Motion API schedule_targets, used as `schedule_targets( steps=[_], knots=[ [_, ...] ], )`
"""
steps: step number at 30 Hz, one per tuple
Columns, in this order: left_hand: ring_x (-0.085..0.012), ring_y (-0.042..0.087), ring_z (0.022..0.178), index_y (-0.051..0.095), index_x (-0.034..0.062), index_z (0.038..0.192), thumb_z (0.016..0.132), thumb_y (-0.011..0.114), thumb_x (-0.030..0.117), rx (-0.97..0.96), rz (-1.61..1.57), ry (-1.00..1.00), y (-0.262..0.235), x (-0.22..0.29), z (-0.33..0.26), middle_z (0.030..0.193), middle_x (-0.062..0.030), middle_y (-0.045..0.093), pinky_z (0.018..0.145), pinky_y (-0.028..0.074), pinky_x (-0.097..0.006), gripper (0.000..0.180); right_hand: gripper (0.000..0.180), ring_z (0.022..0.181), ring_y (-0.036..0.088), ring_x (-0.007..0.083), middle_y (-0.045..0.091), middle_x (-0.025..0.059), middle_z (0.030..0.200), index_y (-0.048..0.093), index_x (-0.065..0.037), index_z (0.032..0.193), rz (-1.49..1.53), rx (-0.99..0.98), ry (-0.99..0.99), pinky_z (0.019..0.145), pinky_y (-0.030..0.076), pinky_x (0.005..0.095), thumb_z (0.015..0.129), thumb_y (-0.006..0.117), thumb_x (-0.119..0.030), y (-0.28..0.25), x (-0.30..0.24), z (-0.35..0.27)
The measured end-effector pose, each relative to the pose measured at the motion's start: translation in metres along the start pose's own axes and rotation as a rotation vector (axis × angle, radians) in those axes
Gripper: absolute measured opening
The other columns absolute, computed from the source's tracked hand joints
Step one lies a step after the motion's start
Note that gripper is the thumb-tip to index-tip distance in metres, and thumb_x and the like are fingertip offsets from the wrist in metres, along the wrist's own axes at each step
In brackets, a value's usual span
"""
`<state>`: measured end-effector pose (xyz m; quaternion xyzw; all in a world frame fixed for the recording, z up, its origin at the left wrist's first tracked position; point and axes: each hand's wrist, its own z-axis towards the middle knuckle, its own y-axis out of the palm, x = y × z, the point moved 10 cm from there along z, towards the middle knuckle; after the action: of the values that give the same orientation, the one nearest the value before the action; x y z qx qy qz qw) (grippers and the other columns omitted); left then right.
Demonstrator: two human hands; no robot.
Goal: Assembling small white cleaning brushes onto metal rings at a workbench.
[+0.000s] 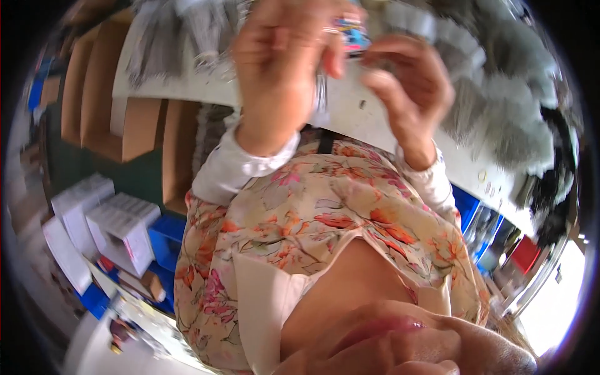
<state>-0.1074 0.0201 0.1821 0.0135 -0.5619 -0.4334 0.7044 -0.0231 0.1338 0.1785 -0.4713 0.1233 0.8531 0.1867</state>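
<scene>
Both my hands are raised close together over the white table [350, 115]. My left hand [278, 75] is closed, its fingers around a small, brightly coloured printed piece [354, 32] in blue, pink and yellow. Below those fingers hangs a narrow, clear strip [321, 100]. Just right of the printed piece is my right hand [412, 87], its thumb and forefinger curled toward each other in a pinch. Anything between them is too blurred to name. The left fingertips are partly cut off by the upper edge.
Bundles of thin, clear-wrapped pieces [206, 31] lie at the table's far left, with more bundles [512, 125] heaped along the right. Open cardboard boxes [103, 94] stand to the left. White boxes [122, 228] and a blue bin [165, 240] sit lower left.
</scene>
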Motion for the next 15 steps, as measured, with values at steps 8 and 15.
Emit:
schedule_targets(
  steps=[8,15],
  knots=[
    [-0.0213,0.06,0.065,0.059,0.0061,0.096,0.086,0.059,0.023,-0.094,0.817,0.442,-0.024,0.047,-0.041,0.086,-0.0085,0.061,0.057,0.048,-0.032,0.02,0.004,0.064,0.044,0.0069,0.053,0.0017,0.075,0.058,0.004,0.082,0.105,0.005,0.216,0.056,0.034,0.0182,0.081,0.056,0.0,0.045,0.012,-0.013],
    [-0.024,0.06,0.07,0.059,0.0094,0.105,0.082,0.062,0.02,-0.052,1.236,0.254,-0.147,0.019,-0.129,0.086,-0.0072,0.062,0.058,0.047,-0.034,0.025,0.019,0.053,0.039,0.0081,0.047,0.0014,0.063,0.057,0.005,0.097,0.236,-0.597,0.964,0.05,0.029,0.0199,0.089,0.051,-0.011,0.131,0.101,-0.079]
  ],
)
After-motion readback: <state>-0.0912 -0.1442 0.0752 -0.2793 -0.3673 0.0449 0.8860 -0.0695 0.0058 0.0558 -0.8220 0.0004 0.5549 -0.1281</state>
